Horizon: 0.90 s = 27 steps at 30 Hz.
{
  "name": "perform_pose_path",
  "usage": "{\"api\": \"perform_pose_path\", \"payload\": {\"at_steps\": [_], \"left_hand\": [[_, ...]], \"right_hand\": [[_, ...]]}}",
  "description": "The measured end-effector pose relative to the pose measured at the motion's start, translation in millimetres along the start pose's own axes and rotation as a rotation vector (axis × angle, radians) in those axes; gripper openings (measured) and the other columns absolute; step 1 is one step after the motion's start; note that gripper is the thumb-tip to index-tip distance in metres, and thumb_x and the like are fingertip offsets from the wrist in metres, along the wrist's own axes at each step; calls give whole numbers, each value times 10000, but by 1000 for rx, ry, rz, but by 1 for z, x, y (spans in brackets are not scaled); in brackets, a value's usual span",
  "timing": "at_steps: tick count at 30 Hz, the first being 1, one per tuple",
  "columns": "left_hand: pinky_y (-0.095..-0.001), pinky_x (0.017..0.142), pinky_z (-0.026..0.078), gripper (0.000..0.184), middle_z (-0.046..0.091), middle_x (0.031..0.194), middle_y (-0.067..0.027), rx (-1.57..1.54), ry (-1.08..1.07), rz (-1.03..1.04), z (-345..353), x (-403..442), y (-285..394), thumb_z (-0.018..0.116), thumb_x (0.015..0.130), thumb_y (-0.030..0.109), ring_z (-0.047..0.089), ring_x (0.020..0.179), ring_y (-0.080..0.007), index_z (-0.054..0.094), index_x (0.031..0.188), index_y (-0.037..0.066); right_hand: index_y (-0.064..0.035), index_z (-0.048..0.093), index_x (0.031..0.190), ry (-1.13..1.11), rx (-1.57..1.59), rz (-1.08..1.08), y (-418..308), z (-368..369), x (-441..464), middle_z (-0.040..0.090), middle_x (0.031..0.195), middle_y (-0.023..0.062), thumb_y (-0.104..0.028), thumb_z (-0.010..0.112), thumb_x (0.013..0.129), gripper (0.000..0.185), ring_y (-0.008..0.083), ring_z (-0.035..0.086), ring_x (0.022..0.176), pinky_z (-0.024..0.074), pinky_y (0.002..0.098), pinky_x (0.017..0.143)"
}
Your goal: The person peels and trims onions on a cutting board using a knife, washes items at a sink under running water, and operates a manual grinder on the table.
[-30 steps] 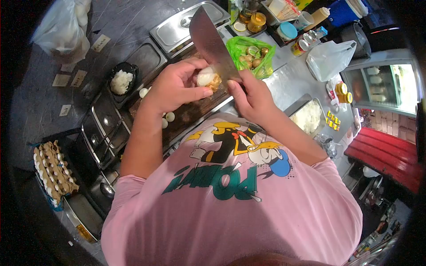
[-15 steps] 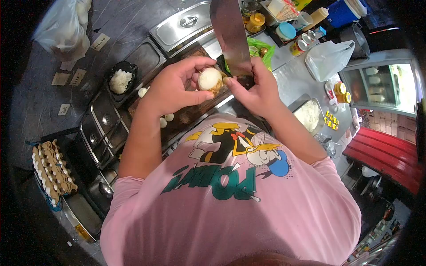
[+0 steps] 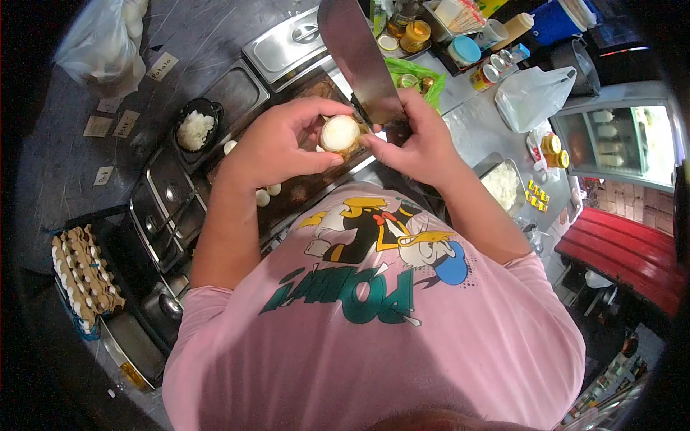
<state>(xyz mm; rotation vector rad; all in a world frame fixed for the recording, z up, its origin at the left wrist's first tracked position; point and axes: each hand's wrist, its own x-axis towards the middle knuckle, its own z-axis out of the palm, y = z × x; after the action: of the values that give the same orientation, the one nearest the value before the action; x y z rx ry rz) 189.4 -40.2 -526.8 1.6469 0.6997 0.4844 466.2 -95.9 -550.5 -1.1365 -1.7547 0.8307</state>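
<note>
Onion (image 3: 340, 133) (looks like one, pale face up) sits btwn both hands, over the board (image 3: 297, 192); can't tell ht above it. L hand (image 3: 277, 140) has it: fingers round the far side, thumb on the near side, palm facing R. R hand (image 3: 424, 140) is on the other flank, fist closed on a big knife (image 3: 361, 65) (handle mostly hidden), thumb tip at the onion's R edge where brownish skin shows. Key relation: onion ahead of torso, L cups it from L, R thumb meets it from R. Neither hand nearer, both at it; L carries the load, my read.

Axis: onion approx round from above, no clear long axis. Knife's is obvious: from R fist away from body, slanting L, tip at/past frame top. Blade just beyond + R of onion, near L index tip; depth gap unclear, prob the tight spot.

Edges/room: board runs diagonally under L forearm, near edge toward shirt (image 3: 374, 287). Wood shows btwn L wrist and shirt, plus some past L knuckles. Small white rounds (image 3: 263, 198) by L wrist, so room's limited that way. Far side: pan lid (image 3: 277, 47) past board, green bag (image 3: 415, 75) beyond R knuckles.
</note>
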Motion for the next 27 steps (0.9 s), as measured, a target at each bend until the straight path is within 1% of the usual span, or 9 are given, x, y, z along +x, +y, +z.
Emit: {"api": "perform_pose_path", "payload": {"at_steps": [4, 6, 12, 14, 19, 21, 22, 24, 27], "left_hand": [[-333, 1062, 540, 662, 710, 1320, -58, 44, 4, 9, 0, 0, 2, 876, 843, 20, 672, 1202, -143, 642, 1462, 13], [-331, 1058, 541, 660, 712, 1316, -59, 64, 7, 17, -1, 1, 3, 872, 844, 18, 672, 1203, -143, 643, 1463, 14], [-336, 1045, 552, 650, 723, 1305, -64, 159, 38, 32, -2, 2, 8, 876, 850, 24, 679, 1194, -144, 647, 1458, 10], [-334, 1039, 557, 648, 727, 1305, -64, -4, 27, -26, -2, 2, 4, 880, 859, 39, 686, 1177, -143, 641, 1461, 5], [-330, 1040, 558, 648, 726, 1300, -67, -2, 33, -2, -2, 3, 1, 870, 868, 29, 689, 1171, -142, 629, 1469, -5], [-332, 1046, 557, 652, 725, 1301, -70, -25, 21, -14, -1, 3, 1, 868, 868, 24, 688, 1175, -143, 625, 1472, -8], [-335, 1050, 557, 649, 723, 1305, -71, -15, 23, -9, 0, 4, 2, 865, 866, 20, 687, 1180, -144, 626, 1469, -9], [-338, 1055, 558, 646, 721, 1308, -72, -5, 27, -7, 0, 3, 2, 863, 865, 16, 686, 1185, -145, 628, 1466, -10], [-349, 1081, 547, 676, 705, 1341, -74, -68, 18, 5, -1, 5, -3, 853, 861, 3, 674, 1220, -153, 606, 1491, -5]], "right_hand": [[-48, 627, 1292, -7, -11, -6, -4, 0, 0, 738, 1040, 87, -220, 928, 856, 557, 152, 739, 876, 596, 332, 794], [-35, 620, 1280, 11, 8, -8, -9, 2, 0, 726, 1038, 53, -121, 909, 857, 519, 136, 679, 934, 539, 298, 862], [-35, 595, 1288, 33, 37, 6, -7, 8, 1, 732, 1046, 62, -99, 888, 866, 518, 136, 688, 936, 543, 298, 857], [-37, 592, 1290, 38, 28, -17, -4, 10, 2, 731, 1040, 61, -95, 885, 867, 518, 135, 689, 930, 545, 298, 851], [-28, 589, 1295, 66, -40, -33, 1, 14, 3, 739, 1045, 73, -107, 879, 870, 521, 155, 705, 935, 560, 317, 846], [-55, 622, 1317, 145, -138, -59, 3, 16, 6, 760, 1045, 175, -239, 873, 873, 542, 331, 787, 921, 615, 412, 809], [-55, 622, 1317, 144, -138, -60, 3, 16, 6, 760, 1045, 175, -239, 873, 873, 542, 331, 787, 921, 615, 412, 809], [-17, 584, 1335, 76, -128, 35, 3, 16, 7, 772, 1113, 138, -172, 879, 873, 570, 233, 757, 1001, 589, 355, 881], [-22, 583, 1360, 63, -104, 13, 9, 18, 9, 778, 1133, 143, -184, 884, 872, 595, 236, 766, 1026, 592, 356, 907]]}}
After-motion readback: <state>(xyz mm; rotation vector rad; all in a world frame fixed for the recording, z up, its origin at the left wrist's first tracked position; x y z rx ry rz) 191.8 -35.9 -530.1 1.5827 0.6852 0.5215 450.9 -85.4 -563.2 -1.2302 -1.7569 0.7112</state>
